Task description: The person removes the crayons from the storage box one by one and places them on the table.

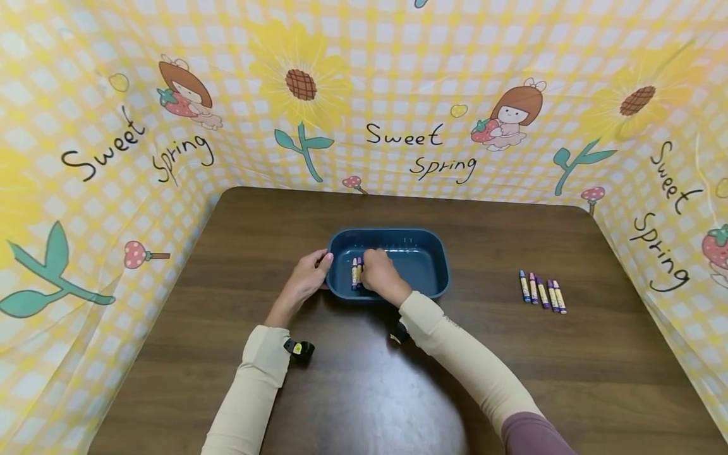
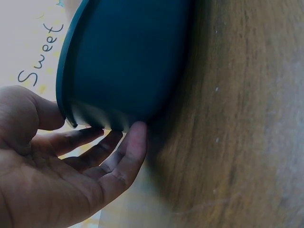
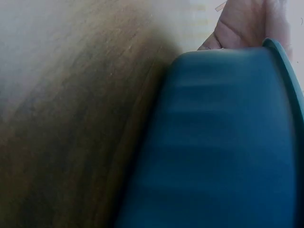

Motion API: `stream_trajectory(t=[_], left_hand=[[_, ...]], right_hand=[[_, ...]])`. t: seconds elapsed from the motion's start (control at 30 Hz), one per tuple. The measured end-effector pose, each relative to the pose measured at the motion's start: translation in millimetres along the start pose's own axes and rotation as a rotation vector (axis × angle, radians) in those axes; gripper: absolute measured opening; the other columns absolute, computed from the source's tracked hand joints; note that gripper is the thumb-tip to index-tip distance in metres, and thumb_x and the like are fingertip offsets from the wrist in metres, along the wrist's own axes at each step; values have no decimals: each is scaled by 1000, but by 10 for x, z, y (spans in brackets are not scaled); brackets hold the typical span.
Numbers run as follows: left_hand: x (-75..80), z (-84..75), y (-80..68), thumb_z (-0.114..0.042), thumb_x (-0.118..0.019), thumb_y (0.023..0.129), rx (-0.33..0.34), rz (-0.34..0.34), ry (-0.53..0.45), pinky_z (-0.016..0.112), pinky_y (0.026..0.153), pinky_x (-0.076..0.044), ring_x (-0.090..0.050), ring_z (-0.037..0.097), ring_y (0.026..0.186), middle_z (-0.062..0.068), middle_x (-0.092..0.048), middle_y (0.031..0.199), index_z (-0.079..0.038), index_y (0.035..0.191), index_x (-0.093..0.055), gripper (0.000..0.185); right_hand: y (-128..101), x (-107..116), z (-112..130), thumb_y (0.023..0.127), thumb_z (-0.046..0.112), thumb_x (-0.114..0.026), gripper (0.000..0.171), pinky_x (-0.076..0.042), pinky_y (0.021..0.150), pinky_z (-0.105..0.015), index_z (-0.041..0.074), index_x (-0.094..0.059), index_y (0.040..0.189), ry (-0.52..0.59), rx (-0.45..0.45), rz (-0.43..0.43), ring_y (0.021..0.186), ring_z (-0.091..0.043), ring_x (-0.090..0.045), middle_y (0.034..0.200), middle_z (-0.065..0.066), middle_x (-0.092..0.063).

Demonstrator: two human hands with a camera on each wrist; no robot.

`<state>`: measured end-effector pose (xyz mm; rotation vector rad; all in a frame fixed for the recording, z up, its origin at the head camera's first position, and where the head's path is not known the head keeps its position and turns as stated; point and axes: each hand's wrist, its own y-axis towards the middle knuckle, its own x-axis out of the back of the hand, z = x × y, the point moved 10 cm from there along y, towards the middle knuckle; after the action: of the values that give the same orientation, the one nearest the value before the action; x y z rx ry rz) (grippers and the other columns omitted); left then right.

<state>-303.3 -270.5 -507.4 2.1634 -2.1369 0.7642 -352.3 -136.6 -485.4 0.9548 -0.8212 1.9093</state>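
From the head view, a dark blue tray [image 1: 432, 253] sits near the middle of a brown table [image 1: 512, 354]. The left hand [image 1: 307, 278] rests against the tray's left end, fingers loosely spread on the rim and outer wall. The right hand [image 1: 380, 273] reaches over the near rim into the tray, fingers curled down at two crayons [image 1: 356, 272] that lie side by side on the tray floor at its left part; the knuckles hide the fingertips, so I cannot tell whether it grips a crayon or only touches them. Well to the right of the tray, five more crayons [image 1: 543, 292] lie in a row on the table.

In the left wrist view, the left hand [image 2: 61, 171] is relaxed, its fingers [image 2: 130, 147] straight and touching the tray's outer wall [image 2: 128, 57] below the rim.

The right wrist view shows the tray's wall [image 3: 223, 142] blurred and close, with part of the left hand [image 3: 242, 23] beyond it.
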Motion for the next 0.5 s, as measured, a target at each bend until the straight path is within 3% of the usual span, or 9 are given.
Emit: stream_trajectory(t=[0.3, 0.4, 0.5], left_hand=[[-7, 9, 27, -38, -37, 111, 1, -4, 2, 44, 97, -57, -59, 33, 118, 21, -46, 149, -5, 158, -33, 57], [0, 6, 20, -37, -37, 111, 3, -15, 5, 44, 96, -57, -60, 33, 117, 21, -47, 149, -6, 158, -33, 57], [-2, 7, 18, -36, -38, 111, 0, -23, 7, 43, 94, -58, -61, 33, 115, 22, -48, 148, -5, 157, -34, 55]], right_hand=[[-6, -11, -57, 93, -5, -59, 31, -33, 44, -24, 6, -52, 64, 104, -27, 9, 49, -16, -40, 60, -4, -40], [-1, 17, -128, 93, 0, -64, 41, -37, 44, -24, 10, -48, 57, 147, -48, -8, 47, -14, -44, 54, -2, -44], [-19, 30, -222, 93, 2, -68, 40, -51, 48, -26, 8, -51, 58, 270, -87, 0, 50, -16, -56, 56, -2, -49]])
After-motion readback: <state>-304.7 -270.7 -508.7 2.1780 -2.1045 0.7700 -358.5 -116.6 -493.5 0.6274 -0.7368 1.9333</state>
